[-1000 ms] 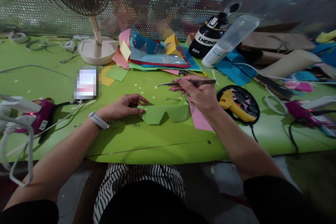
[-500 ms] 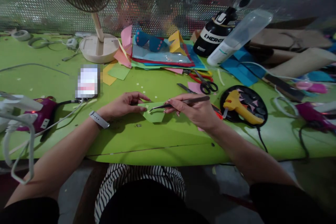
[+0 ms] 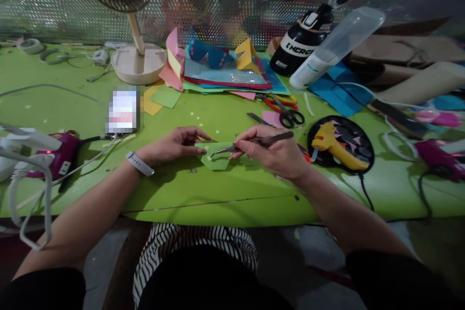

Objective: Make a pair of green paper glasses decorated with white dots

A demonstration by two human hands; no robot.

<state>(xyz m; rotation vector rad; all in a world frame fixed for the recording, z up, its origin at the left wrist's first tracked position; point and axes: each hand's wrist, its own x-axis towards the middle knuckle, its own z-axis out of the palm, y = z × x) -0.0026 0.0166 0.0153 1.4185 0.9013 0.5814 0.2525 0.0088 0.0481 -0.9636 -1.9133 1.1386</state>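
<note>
A green paper cutout [image 3: 217, 161] shaped like glasses lies flat on the green table [image 3: 225, 198]. My left hand [image 3: 173, 145] presses its left end down with the fingertips. My right hand [image 3: 273, 151] covers the right half of the cutout and grips metal tweezers [image 3: 250, 142]. The tweezer tips touch the paper near a small pale square at its left part. Whether the tips hold a piece is too small to tell.
Red-handled scissors [image 3: 285, 110] and a pink paper scrap [image 3: 271, 118] lie behind my right hand. A yellow glue gun [image 3: 336, 147] rests on a black dish at the right. A fan base [image 3: 138, 63], stacked coloured paper [image 3: 225, 73], a phone [image 3: 123, 110] and bottles [image 3: 336, 47] are farther back.
My right hand has swung the tweezers down and left from above the table onto the cutout, now covering its right half. My left hand has stayed in place.
</note>
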